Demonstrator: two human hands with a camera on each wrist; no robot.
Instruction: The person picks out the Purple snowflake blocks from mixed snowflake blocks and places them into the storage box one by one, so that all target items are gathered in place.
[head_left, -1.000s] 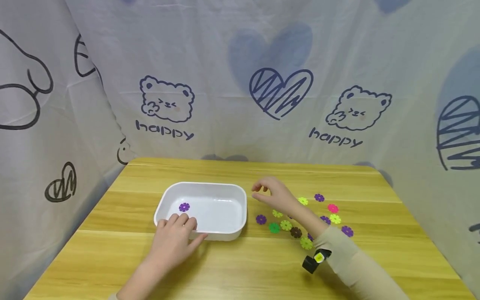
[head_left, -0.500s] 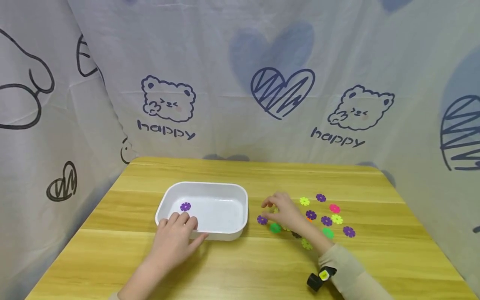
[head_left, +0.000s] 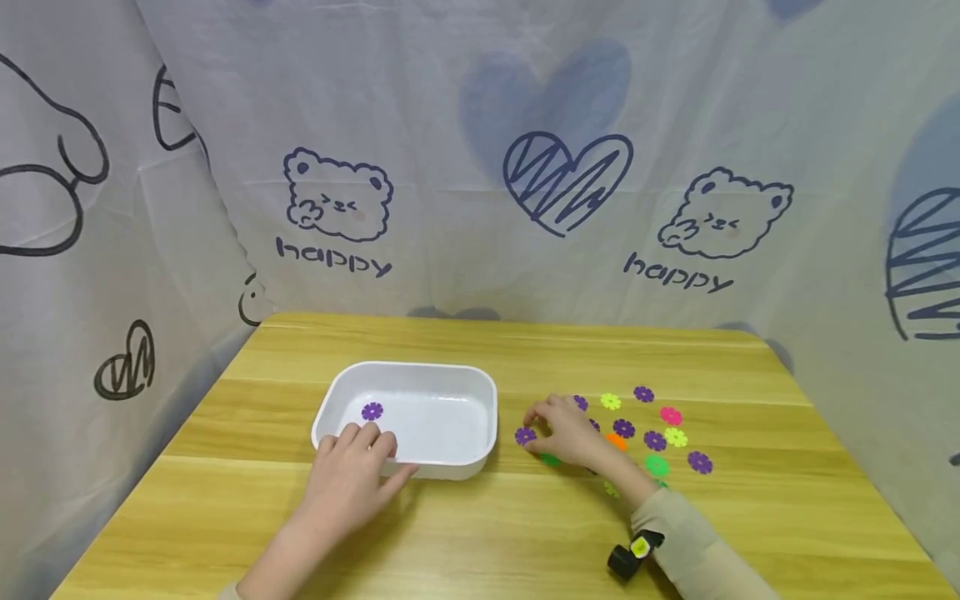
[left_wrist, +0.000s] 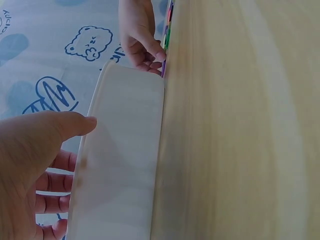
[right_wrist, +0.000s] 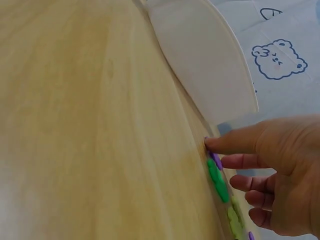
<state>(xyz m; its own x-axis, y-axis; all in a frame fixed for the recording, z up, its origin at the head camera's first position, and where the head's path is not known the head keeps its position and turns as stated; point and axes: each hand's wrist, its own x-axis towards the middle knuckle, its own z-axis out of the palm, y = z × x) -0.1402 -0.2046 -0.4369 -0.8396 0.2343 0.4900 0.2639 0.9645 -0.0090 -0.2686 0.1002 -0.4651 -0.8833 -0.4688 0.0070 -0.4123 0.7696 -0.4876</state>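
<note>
Wood-grain table (head_left: 480,537), left hand (head_left: 347,479) pinching the white tray (head_left: 450,472) by its rim. Right hand (head_left: 566,432) is at a purple disc (head_left: 523,436), can't tell if it's pinched.

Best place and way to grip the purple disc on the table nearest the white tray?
Probably by opposite edges of its notched rim, thumb near and finger far, from above and the right. The purple disc lies flat and thin on the table, leaving its edge to pinch; the white tray stands to its left, and the right hand is on its right.
</note>
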